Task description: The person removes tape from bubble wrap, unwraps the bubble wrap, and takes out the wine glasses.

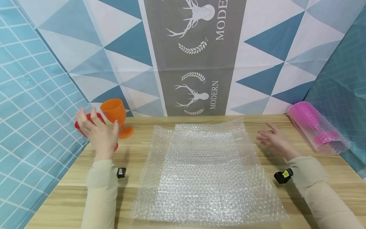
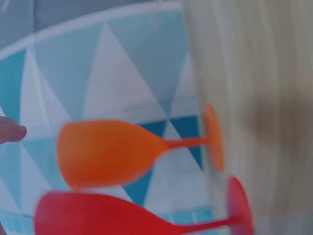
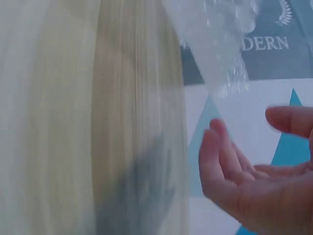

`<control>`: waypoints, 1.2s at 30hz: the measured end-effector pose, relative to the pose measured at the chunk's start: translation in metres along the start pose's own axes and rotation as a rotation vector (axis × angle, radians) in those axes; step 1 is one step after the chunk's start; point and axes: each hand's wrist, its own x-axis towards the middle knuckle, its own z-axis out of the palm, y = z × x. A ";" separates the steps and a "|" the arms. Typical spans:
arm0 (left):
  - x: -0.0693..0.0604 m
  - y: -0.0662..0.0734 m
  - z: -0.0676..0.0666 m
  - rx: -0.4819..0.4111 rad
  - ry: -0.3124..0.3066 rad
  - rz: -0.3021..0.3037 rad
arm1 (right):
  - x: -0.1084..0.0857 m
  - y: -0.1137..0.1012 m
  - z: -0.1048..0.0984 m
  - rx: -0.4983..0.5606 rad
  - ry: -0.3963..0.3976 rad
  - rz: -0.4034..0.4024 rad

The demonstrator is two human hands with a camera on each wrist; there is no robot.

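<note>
My left hand (image 1: 100, 135) is raised at the far left, its fingers spread and loosely bent. In the head view it hides most of a red goblet (image 1: 89, 121). The left wrist view has the red goblet (image 2: 105, 215) upright beside an orange goblet (image 2: 110, 152), with a fingertip apart from both. The orange goblet (image 1: 112, 111) stands just right of this hand. My right hand (image 1: 275, 140) hovers with relaxed fingers and nothing in them, right of a clear bubble wrap sheet (image 1: 203, 178). In the right wrist view, a corner of the bubble wrap (image 3: 220, 54) sticks up near the fingers.
A pink goblet (image 1: 310, 122) rolled in bubble wrap lies at the right rear of the wooden table (image 1: 65, 197). A patterned cloth backdrop (image 1: 197, 79) rises behind the table, with blue cloth walls (image 1: 31, 105) at the sides.
</note>
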 end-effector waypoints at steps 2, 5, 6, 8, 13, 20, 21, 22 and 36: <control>0.001 0.010 0.001 -0.019 -0.004 0.033 | -0.001 -0.001 -0.008 -0.162 0.055 -0.009; 0.001 0.025 0.002 -0.069 -0.050 0.081 | -0.003 -0.001 -0.018 -0.429 0.153 -0.054; 0.001 0.031 0.003 -0.088 -0.077 0.100 | -0.004 0.000 -0.022 -0.498 0.190 -0.078; -0.002 0.041 0.006 -0.110 -0.150 0.120 | -0.005 0.003 -0.028 -0.635 0.275 -0.128; -0.009 0.061 0.013 -0.151 -0.345 0.114 | -0.006 0.011 -0.046 -0.811 0.454 -0.194; -0.002 0.090 0.011 -0.255 -0.541 0.004 | -0.008 0.006 -0.077 -0.998 0.624 -0.201; 0.000 0.095 0.010 -0.266 -0.566 -0.016 | -0.008 0.005 -0.081 -1.018 0.633 -0.185; 0.001 0.100 0.009 -0.283 -0.592 -0.032 | -0.009 0.004 -0.084 -1.036 0.640 -0.168; -0.003 0.142 0.014 -0.439 -0.841 -0.067 | -0.015 0.013 -0.117 -1.042 0.710 0.084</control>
